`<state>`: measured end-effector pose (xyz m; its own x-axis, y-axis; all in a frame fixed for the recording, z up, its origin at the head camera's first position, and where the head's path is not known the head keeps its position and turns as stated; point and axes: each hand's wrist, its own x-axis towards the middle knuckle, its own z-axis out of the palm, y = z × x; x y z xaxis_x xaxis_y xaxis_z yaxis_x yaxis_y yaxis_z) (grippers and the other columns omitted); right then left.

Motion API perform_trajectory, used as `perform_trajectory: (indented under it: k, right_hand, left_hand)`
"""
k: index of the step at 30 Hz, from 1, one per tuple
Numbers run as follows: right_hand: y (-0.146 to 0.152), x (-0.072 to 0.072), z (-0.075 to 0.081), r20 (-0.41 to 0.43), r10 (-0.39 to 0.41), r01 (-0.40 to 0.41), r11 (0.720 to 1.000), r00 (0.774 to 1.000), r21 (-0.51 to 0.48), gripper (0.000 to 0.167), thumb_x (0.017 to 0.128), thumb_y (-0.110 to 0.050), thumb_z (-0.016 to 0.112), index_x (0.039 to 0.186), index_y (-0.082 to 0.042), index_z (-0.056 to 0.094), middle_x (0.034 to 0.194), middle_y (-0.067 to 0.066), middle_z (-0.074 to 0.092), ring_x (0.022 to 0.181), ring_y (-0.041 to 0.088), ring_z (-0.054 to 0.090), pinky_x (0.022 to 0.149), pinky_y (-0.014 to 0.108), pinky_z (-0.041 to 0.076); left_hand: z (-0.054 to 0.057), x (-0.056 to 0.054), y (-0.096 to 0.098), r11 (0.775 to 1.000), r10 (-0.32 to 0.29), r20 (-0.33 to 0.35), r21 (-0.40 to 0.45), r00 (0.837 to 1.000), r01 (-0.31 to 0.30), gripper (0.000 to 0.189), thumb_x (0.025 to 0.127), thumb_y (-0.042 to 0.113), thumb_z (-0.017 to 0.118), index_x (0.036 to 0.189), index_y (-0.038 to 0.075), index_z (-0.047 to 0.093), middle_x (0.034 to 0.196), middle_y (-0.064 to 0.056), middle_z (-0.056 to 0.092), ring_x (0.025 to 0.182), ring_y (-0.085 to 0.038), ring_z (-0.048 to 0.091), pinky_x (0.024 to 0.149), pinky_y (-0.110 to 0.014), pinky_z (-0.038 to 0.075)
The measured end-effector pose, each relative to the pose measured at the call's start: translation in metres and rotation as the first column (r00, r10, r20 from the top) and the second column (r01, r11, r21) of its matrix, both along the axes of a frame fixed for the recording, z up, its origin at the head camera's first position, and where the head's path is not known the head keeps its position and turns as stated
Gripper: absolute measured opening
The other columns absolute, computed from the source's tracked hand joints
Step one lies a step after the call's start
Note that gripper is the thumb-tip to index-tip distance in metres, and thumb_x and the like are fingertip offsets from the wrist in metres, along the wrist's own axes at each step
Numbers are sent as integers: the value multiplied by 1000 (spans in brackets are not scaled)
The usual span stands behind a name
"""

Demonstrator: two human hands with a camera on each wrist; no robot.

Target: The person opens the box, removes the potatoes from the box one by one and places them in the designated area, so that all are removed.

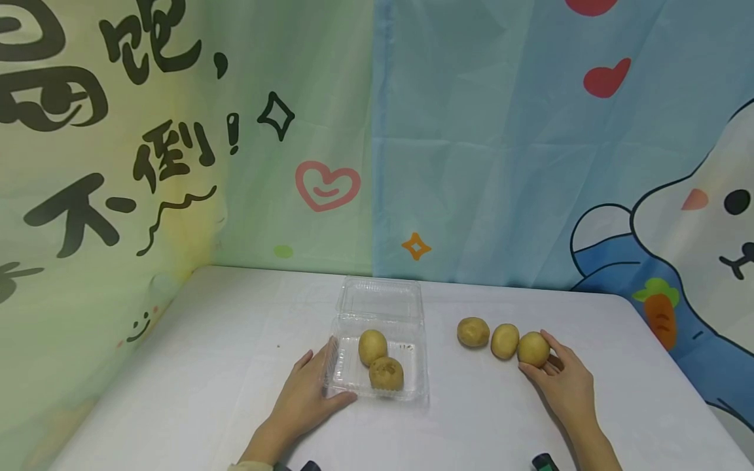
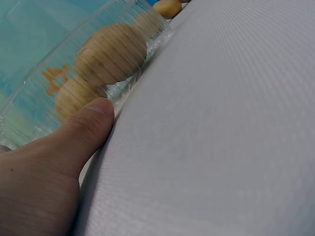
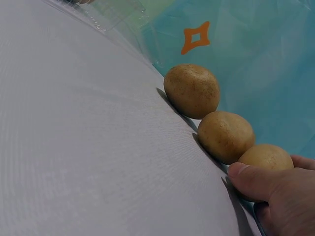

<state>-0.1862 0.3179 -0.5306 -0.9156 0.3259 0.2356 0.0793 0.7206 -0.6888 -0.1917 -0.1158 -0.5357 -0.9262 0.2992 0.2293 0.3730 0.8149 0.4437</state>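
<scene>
Counted two potatoes in one clear box, three on table. Grasping rightmost potato with right hand; touching box with left hand, unclenched.

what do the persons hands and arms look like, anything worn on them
The left hand and right hand are bare, no gloves visible. A pale beige cuff shows at the left wrist; no sleeve shows on the right. A dark piece with a green patch sits near the right arm; whether worn is unclear.

Five potatoes, one container
</scene>
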Motion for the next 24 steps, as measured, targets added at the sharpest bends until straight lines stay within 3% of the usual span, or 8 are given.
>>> perform_trajectory:
  k: [6, 15, 24]
  right_hand:
    - [0, 0, 0, 8, -7, 7, 1000, 1000, 11, 78, 74, -14, 81, 142, -7, 43, 130, 26, 51, 112, 44, 58, 71, -11, 34]
    - [0, 0, 2, 89, -27, 31, 999, 996, -41, 80, 78, -23, 79, 145, -9, 39, 140, 26, 47, 117, 42, 56, 72, -6, 41]
    - [-1, 0, 4, 83, -19, 18, 1000, 996, 4, 79, 78, -21, 79, 144, -4, 39, 137, 27, 47, 118, 44, 54, 82, 16, 51]
  left_hand:
    - [-1, 0, 0, 1000, -4, -2, 6, 1000, 4, 103, 72, 60, 71, 145, -1, 33, 147, -10, 44, 135, -20, 43, 118, -44, 24]
    - [-2, -1, 0, 1000, -5, -26, 6, 1000, 6, 103, 72, 60, 71, 144, -3, 34, 146, -11, 45, 135, -21, 44, 117, -44, 26]
    - [-1, -1, 0, 1000, -7, 0, 11, 1000, 7, 102, 73, 57, 72, 145, -2, 32, 147, -12, 44, 136, -21, 43, 118, -45, 24]
